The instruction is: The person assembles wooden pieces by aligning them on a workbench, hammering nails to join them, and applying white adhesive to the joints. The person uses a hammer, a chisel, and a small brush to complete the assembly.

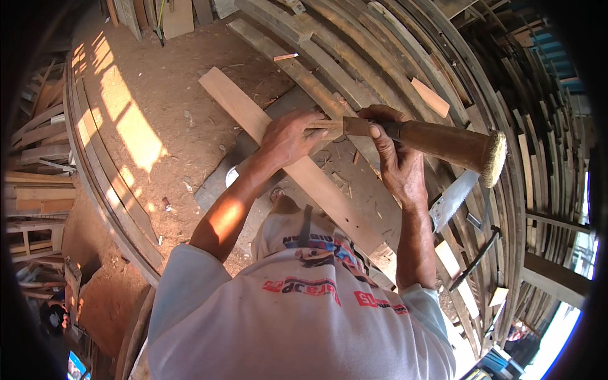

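Observation:
My right hand point(396, 161) grips a chisel point(443, 144) near its neck. The thick wooden handle points right, and its struck end is frayed and pale. The flat blade points left toward a small wood strip point(324, 125), which my left hand point(292, 136) pinches between its fingers. Blade tip and strip meet or nearly meet; I cannot tell whether they touch. Below both hands a long, smooth reddish plank point(323, 190) runs diagonally from upper left to lower right. Two small dark holes show near its lower end.
Long timbers point(380, 69) lie stacked along the right. A handsaw point(455, 199) and a dark metal bar-like tool point(476, 259) rest on them. Wood scraps and shavings litter the brown floor point(190, 120). More lumber point(41, 190) is piled at the far left.

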`<state>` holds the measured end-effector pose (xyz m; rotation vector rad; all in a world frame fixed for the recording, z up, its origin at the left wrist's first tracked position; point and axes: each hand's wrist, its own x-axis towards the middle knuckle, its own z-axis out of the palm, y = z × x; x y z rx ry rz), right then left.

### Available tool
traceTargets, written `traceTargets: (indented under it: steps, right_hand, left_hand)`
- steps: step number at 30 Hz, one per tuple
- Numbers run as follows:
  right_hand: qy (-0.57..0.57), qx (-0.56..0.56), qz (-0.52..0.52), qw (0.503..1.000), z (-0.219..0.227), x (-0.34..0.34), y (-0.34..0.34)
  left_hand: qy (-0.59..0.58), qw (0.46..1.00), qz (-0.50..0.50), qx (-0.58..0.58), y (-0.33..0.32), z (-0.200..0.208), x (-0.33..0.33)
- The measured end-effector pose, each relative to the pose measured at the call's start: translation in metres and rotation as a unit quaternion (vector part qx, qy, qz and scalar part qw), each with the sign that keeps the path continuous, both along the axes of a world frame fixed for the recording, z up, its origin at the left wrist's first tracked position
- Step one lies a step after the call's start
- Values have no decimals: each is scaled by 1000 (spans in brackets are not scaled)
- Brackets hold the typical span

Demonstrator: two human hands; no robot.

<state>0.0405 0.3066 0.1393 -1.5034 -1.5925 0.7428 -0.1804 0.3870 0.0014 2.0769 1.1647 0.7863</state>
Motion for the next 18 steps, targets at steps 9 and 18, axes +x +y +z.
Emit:
traceTargets:
  steps: [9,18]
  right_hand:
    - [-29,15,28,999,-15,-19,17]
    - [-110,38,20,993,-13,-23,24]
  left_hand:
    - [-18,1000,-19,-11,0,2,0]
    - [-72,995,-42,-55,6,16,-9]
